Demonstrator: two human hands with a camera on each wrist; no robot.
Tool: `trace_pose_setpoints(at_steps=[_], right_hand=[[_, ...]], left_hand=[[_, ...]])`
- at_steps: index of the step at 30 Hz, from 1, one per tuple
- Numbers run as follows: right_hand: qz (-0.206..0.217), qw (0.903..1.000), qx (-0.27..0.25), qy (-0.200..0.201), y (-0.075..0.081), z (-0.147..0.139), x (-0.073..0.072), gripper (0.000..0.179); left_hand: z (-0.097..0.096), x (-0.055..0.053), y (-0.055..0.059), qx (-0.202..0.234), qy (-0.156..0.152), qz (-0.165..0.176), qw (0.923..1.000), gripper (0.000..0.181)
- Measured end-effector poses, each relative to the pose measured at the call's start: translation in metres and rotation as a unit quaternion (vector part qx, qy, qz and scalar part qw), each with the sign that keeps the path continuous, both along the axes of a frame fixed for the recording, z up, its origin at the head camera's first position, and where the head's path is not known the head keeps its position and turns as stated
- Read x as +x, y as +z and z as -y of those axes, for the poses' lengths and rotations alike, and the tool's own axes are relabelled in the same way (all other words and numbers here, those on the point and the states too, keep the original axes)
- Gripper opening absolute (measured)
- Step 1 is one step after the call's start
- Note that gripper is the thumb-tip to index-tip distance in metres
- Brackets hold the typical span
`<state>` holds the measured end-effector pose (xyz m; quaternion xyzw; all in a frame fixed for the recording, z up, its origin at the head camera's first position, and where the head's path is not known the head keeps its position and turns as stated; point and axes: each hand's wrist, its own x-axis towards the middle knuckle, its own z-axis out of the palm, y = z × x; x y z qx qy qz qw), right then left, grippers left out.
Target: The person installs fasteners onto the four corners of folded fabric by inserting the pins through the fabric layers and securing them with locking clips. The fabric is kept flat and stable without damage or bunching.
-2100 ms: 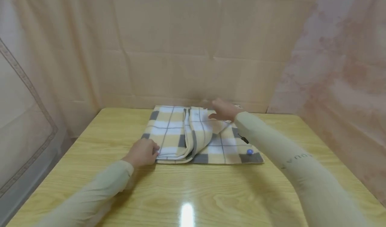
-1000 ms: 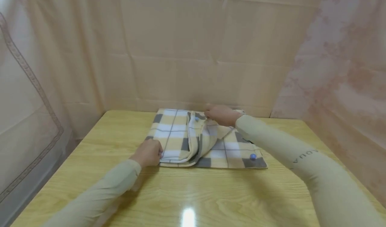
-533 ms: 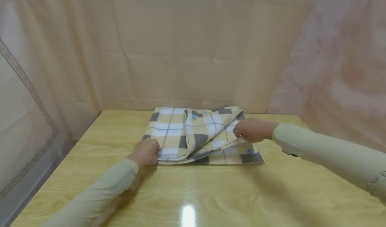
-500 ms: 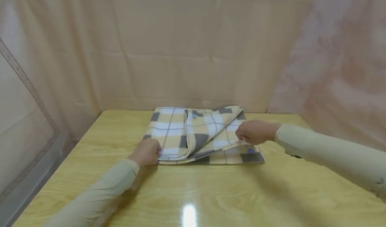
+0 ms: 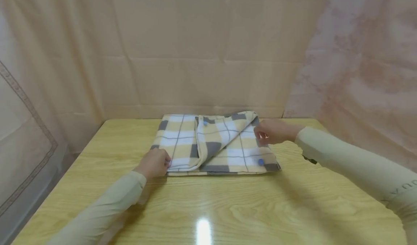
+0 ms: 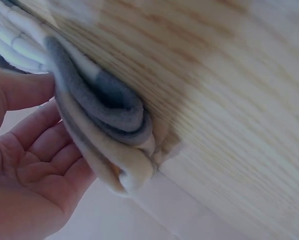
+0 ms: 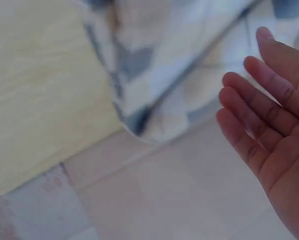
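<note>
A plaid blanket (image 5: 179,136) in cream, white and grey lies folded on the wooden table. Its upper layer is turned back in a diagonal fold from the middle to the far right corner. My left hand (image 5: 154,163) grips the layered near left corner, the thumb over the rolled edges (image 6: 109,117) and the fingers curled against the other side. Over the right side of the blanket, my right hand (image 5: 272,131) is apart from the cloth, its fingers (image 7: 249,120) loosely bent with nothing between them. A blue round dot (image 5: 261,162) marks the near right corner; another blue dot (image 5: 205,123) shows near the back.
The wooden table (image 5: 195,201) reaches back to a beige curtain (image 5: 182,75). A pinkish patterned drape (image 5: 368,64) hangs on the right, and a pale cloth (image 5: 19,136) with a border strip on the left. A dark band (image 5: 309,159) sits at the right wrist.
The right hand has drawn an edge of the upper layer rightward and down onto the near right corner, then let go and moved slightly up. The left hand keeps its grip.
</note>
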<state>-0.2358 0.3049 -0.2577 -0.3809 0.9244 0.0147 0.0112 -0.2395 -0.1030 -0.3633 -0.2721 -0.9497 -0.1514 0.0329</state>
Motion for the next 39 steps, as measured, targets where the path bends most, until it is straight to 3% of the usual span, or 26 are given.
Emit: trace_pose_setpoints(at_steps=[4,8,12,16,23,29,33,39], right_hand=[[-0.025,0.9996,-0.011,-0.007,0.011,0.020,-0.022,0.014],[-0.016,0.9991,-0.026,-0.030,0.018,0.044,-0.040,0.015],[-0.016,0.9987,-0.035,-0.033,0.013,0.068,-0.059,0.019],[-0.020,0.9987,-0.036,-0.032,0.001,0.090,-0.076,0.025],[-0.020,0.9965,-0.052,-0.063,-0.019,0.125,-0.100,0.037],[-0.081,0.9950,-0.056,-0.013,-0.042,0.146,-0.118,0.038],[-0.133,0.9908,-0.022,0.010,-0.063,0.149,-0.133,0.041],[-0.162,0.9868,0.004,0.003,-0.076,0.145,-0.144,0.028]], left_hand=[[0.002,0.000,0.000,-0.002,0.009,0.005,0.9999,0.024],[0.001,0.000,-0.001,0.005,-0.001,0.010,0.9999,0.044],[-0.001,0.002,-0.003,0.006,-0.004,0.003,1.0000,0.048],[-0.003,0.002,-0.004,0.002,-0.006,0.000,1.0000,0.049],[-0.006,0.000,-0.002,-0.004,0.008,0.004,1.0000,0.048],[-0.005,0.000,-0.001,-0.005,0.006,0.006,0.9999,0.047],[-0.005,0.000,-0.003,-0.007,0.000,-0.003,1.0000,0.047],[-0.009,0.004,-0.003,-0.008,-0.001,0.002,1.0000,0.046]])
